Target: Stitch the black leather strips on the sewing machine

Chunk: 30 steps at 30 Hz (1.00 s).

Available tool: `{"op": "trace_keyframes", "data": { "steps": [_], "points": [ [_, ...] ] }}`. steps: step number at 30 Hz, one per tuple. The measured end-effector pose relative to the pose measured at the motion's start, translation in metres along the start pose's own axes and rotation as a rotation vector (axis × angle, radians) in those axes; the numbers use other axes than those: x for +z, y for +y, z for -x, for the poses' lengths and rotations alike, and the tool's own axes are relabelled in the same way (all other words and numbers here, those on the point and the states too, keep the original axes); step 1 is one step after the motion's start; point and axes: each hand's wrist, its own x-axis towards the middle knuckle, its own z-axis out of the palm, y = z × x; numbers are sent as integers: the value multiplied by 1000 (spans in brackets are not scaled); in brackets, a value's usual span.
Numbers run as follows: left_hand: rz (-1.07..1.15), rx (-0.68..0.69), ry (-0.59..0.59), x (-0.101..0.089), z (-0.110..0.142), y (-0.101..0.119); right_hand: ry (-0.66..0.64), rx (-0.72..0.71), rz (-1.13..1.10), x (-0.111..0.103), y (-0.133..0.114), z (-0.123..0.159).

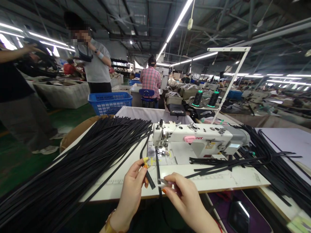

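My left hand (130, 189) is closed on a black strap (150, 180), pinching it between thumb and fingers; its cut end points down toward the table's front edge. Yellow wrapping covers a fingertip of that hand. My right hand (186, 195) is closed around small thread snips (162, 183), whose pale blades point left, beside a second strap (158, 168). That strap runs from beneath the needle area of the white sewing machine (209, 137) down over the table edge. The handles of the snips are mostly hidden by my fingers.
A large pile of black straps (80, 155) covers the left of the white table (179, 173). More straps (264, 155) lie at right. A phone (238, 216) rests below, at right. A blue basket (110, 102) and several people stand or sit beyond.
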Motion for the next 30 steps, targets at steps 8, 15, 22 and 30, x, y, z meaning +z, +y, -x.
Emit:
{"op": "trace_keyframes", "data": {
  "steps": [8,15,22,30],
  "points": [
    [-89,15,-6,-2,0,-7,-89,197,-183,2,-3,7],
    [-159,-6,-77,-5,6,-17,95,291,-515,39,2,2],
    [-962,609,-177,-24,4,4,52,182,-306,22,3,0],
    [-537,45,-555,-7,17,11,176,117,-97,3,10,9]
  ]
}}
